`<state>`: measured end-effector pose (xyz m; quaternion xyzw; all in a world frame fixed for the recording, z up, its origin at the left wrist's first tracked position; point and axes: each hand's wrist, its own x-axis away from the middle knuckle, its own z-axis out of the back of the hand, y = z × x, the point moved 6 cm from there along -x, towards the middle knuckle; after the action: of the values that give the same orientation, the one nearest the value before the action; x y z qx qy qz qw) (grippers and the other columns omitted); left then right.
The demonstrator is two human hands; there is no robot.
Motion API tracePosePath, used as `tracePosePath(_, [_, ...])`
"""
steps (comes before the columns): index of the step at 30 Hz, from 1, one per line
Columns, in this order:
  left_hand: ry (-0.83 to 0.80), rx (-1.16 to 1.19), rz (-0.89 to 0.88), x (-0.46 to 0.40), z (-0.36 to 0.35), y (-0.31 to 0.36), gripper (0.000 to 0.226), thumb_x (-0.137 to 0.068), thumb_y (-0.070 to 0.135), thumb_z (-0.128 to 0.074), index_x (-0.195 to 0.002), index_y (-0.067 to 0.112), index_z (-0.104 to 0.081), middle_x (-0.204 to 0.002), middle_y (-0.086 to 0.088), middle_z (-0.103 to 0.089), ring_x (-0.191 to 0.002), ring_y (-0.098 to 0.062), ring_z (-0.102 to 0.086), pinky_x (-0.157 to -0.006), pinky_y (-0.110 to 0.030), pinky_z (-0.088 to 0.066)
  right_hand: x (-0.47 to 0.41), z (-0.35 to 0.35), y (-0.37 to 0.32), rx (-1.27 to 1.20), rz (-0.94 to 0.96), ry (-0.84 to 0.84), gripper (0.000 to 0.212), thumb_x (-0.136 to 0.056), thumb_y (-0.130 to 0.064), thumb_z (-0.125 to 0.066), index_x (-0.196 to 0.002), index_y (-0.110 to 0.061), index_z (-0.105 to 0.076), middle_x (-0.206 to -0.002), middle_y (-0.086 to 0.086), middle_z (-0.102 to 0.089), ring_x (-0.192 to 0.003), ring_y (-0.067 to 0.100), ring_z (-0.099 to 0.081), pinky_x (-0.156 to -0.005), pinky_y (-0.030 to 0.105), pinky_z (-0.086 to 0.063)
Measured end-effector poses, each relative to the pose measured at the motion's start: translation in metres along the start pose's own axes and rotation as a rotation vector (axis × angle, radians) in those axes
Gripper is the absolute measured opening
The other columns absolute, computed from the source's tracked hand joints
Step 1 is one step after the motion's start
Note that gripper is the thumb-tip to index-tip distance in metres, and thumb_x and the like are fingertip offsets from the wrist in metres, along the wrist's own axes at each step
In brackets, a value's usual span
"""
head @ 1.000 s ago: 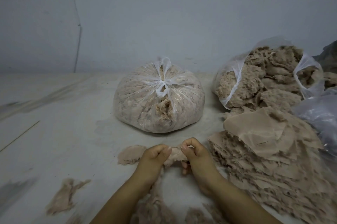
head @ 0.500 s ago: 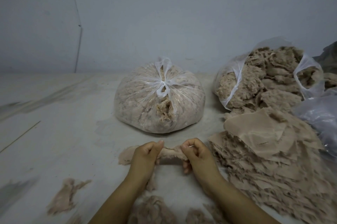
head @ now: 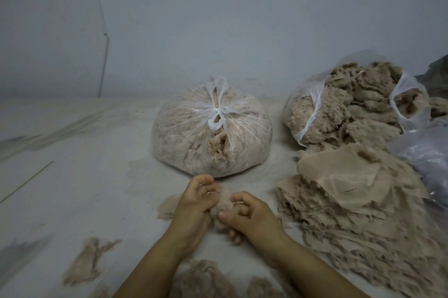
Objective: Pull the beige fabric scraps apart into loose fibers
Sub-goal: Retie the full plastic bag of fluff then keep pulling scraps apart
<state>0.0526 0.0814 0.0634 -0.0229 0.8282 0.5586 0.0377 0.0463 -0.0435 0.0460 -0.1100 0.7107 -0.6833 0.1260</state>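
My left hand (head: 194, 203) and my right hand (head: 247, 212) meet low in the middle, both pinching one small beige fabric scrap (head: 224, 203) bunched between the fingers. Part of that scrap is hidden by my fingers. A flat beige scrap (head: 167, 206) lies on the surface just left of my left hand. A tall stack of beige fabric scraps (head: 351, 200) stands to the right of my right hand. Loose pulled fibers (head: 203, 278) lie between my forearms near the bottom edge.
A tied clear bag of fibers (head: 211, 132) stands right behind my hands. An open bag of fluffy fibers (head: 351, 106) sits at the back right, with a grey plastic bag (head: 429, 157) beside it. A frayed scrap (head: 89, 261) lies at front left. A wall closes the back.
The scrap was stretched between my hands half a second ago. My hands have now come together, and the scrap is bunched between them.
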Motion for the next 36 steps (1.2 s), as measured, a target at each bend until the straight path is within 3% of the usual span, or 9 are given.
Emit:
tracePosePath(5, [0.153, -0.258, -0.089, -0.004, 0.015, 0.0, 0.025, -0.08, -0.003, -0.068, -0.096, 0.011, -0.055, -0.079, -0.005, -0.067, -0.065, -0.012, -0.065, -0.057, -0.02, -0.052, 0.0, 0.015, -0.003, -0.035, 0.034, 0.141, 0.009, -0.091, -0.009, -0.061, -0.083, -0.007, -0.06, -0.061, 0.006, -0.057, -0.048, 0.012, -0.047, -0.046, 0.023, -0.042])
tracePosePath(11, [0.153, -0.248, -0.074, -0.006, 0.019, 0.001, 0.023, -0.079, 0.006, -0.071, -0.098, 0.012, -0.059, -0.088, -0.006, -0.073, -0.076, -0.014, -0.068, -0.065, -0.022, -0.053, -0.002, 0.021, 0.0, -0.112, 0.088, 0.21, 0.006, -0.091, 0.0, -0.058, -0.094, -0.005, -0.056, -0.05, 0.008, -0.057, -0.038, 0.015, -0.046, -0.04, 0.022, -0.038])
tracePosePath(14, [0.155, -0.251, -0.007, -0.007, 0.021, 0.002, 0.024, -0.082, 0.011, -0.068, -0.104, 0.011, -0.059, -0.096, -0.006, -0.073, -0.082, -0.014, -0.068, -0.067, -0.024, -0.053, -0.002, 0.03, -0.008, -0.027, 0.211, 0.294, 0.022, -0.084, 0.009, -0.06, -0.079, -0.011, -0.067, -0.072, 0.004, -0.07, -0.064, 0.016, -0.065, -0.062, 0.024, -0.054])
tracePosePath(18, [-0.027, -0.094, 0.292, 0.002, 0.003, -0.014, 0.045, -0.077, 0.043, -0.064, -0.108, 0.011, -0.059, -0.093, -0.011, -0.073, -0.081, -0.024, -0.071, -0.062, -0.032, -0.055, 0.001, 0.027, -0.017, 0.184, 0.394, 0.265, 0.051, -0.075, 0.019, -0.059, -0.057, -0.028, -0.071, -0.092, -0.005, -0.07, -0.09, 0.002, -0.064, -0.077, 0.011, -0.046])
tracePosePath(21, [-0.006, -0.055, 0.255, 0.003, 0.001, -0.014, 0.046, -0.075, 0.023, -0.071, -0.116, 0.011, -0.054, -0.092, -0.014, -0.072, -0.078, -0.025, -0.072, -0.06, -0.031, -0.056, 0.004, 0.021, -0.017, 0.35, 0.46, 0.212, 0.052, -0.071, 0.021, -0.057, -0.062, -0.028, -0.073, -0.101, -0.011, -0.067, -0.095, -0.003, -0.062, -0.08, 0.007, -0.043])
tracePosePath(24, [0.108, -0.102, 0.132, 0.0, 0.01, -0.005, 0.032, -0.085, -0.001, -0.061, -0.113, 0.011, -0.052, -0.078, -0.011, -0.073, -0.07, -0.023, -0.071, -0.057, -0.029, -0.057, 0.003, 0.021, -0.016, 0.395, 0.482, 0.202, 0.05, -0.07, 0.023, -0.056, -0.069, -0.024, -0.074, -0.105, -0.015, -0.066, -0.099, -0.006, -0.06, -0.082, 0.005, -0.041])
tracePosePath(30, [0.116, -0.256, 0.054, -0.002, 0.014, 0.002, 0.014, -0.093, 0.0, -0.049, -0.096, 0.013, -0.053, -0.061, -0.004, -0.066, -0.054, -0.014, -0.061, -0.05, -0.025, -0.052, 0.002, 0.022, -0.015, 0.392, 0.451, 0.207, 0.049, -0.069, 0.022, -0.055, -0.064, -0.023, -0.074, -0.107, -0.017, -0.066, -0.101, -0.008, -0.059, -0.083, 0.005, -0.04])
tracePosePath(34, [0.019, -0.434, -0.002, 0.0, 0.007, 0.003, 0.038, -0.091, -0.008, -0.044, -0.064, 0.011, -0.062, -0.067, -0.002, -0.066, -0.056, -0.011, -0.057, -0.05, -0.02, -0.047, 0.0, 0.023, -0.012, 0.403, 0.404, 0.188, 0.048, -0.07, 0.02, -0.054, -0.063, -0.023, -0.074, -0.109, -0.019, -0.064, -0.102, -0.008, -0.058, -0.083, 0.005, -0.04])
tracePosePath(36, [-0.008, -0.535, -0.01, 0.0, 0.006, 0.002, 0.039, -0.091, -0.008, -0.046, -0.072, 0.016, -0.07, -0.072, 0.003, -0.069, -0.055, -0.008, -0.056, -0.055, -0.017, -0.048, -0.001, 0.024, -0.01, 0.396, 0.383, 0.18, 0.048, -0.072, 0.02, -0.054, -0.063, -0.024, -0.074, -0.109, -0.019, -0.064, -0.102, -0.008, -0.058, -0.082, 0.005, -0.041])
